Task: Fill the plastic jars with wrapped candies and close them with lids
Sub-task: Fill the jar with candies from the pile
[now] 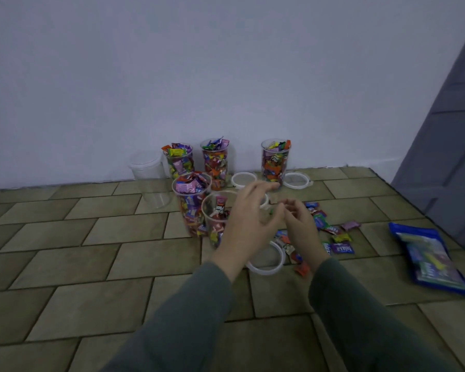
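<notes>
A half-filled jar [215, 224] is standing at 9 o'clock of the left hand [249, 218], whose fingers are spreading relaxed, holding nothing. The right hand [297, 224] is curling beside it; its grasp I cannot tell. Loose candies [333, 234] are lying at 3 o'clock.

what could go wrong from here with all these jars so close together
1. The left hand hovers right beside the half-filled jar, which stands against a heaped jar; a careless sweep could likely tip one and spill candies.
2. Four jars are heaped above their rims, like the one by the wall, so lids may not seat.
3. Loose candies lie scattered on the floor and could be missed or crushed.
</notes>
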